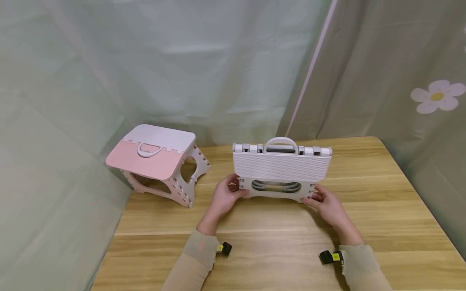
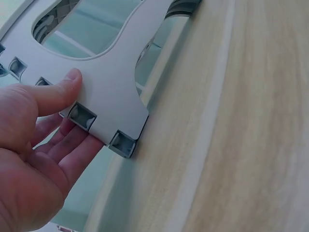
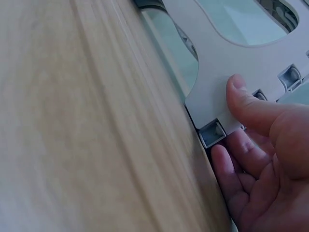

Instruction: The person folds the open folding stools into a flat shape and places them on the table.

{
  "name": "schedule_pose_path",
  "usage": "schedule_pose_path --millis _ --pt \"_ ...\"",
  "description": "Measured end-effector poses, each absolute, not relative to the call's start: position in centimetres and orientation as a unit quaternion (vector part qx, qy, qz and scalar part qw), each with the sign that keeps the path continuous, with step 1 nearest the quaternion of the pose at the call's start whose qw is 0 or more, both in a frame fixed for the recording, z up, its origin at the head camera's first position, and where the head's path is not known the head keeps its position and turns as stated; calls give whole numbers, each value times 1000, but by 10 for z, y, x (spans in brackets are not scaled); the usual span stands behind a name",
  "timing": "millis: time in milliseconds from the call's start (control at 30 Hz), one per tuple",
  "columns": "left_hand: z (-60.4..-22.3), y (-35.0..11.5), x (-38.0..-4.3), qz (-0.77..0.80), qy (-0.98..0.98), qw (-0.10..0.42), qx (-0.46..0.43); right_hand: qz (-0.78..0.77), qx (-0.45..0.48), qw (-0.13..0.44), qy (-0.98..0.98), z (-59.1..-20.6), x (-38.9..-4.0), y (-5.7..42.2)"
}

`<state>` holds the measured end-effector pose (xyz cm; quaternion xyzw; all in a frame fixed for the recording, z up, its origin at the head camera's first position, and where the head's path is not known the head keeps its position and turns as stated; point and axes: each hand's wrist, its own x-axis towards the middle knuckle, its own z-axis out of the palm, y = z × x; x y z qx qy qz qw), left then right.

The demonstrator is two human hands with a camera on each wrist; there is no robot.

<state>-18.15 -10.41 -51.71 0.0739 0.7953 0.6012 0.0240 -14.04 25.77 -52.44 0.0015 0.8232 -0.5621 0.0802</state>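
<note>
A light grey and white folding stool [image 1: 280, 166] stands on its edge on the table, largely folded, its textured top panel tilted toward me and its loop handle [image 1: 281, 141] on top. My left hand [image 1: 224, 196] grips the left side of its front leg panel [image 2: 104, 82], thumb on the face and fingers curled behind the notched edge. On the opposite side my right hand [image 1: 327, 205] holds the same panel [image 3: 222, 72] low down, thumb in front and fingers behind. Parts of the legs behind the panel are hidden.
A pink and white folding stool [image 1: 153, 157] stands unfolded at the left of the wooden table [image 1: 276, 250]. Curtains [image 1: 204, 72] hang close behind the table and along its sides. Small black cameras [image 1: 226, 249] are strapped at both wrists.
</note>
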Motion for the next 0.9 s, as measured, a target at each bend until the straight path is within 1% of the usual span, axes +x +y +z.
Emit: schedule_pose_path --millis 233,500,700,900 --pt "-518 -104 -182 586 808 16 55 -554 36 64 829 -525 -139 255" --pt "-519 -103 -183 594 802 9 69 -544 43 46 837 -522 -138 251" --pt "-523 -102 -184 590 804 -9 69 -538 43 44 841 -522 -138 251" --pt "-524 -103 -183 595 801 -6 69 -543 45 51 837 -520 -138 251"
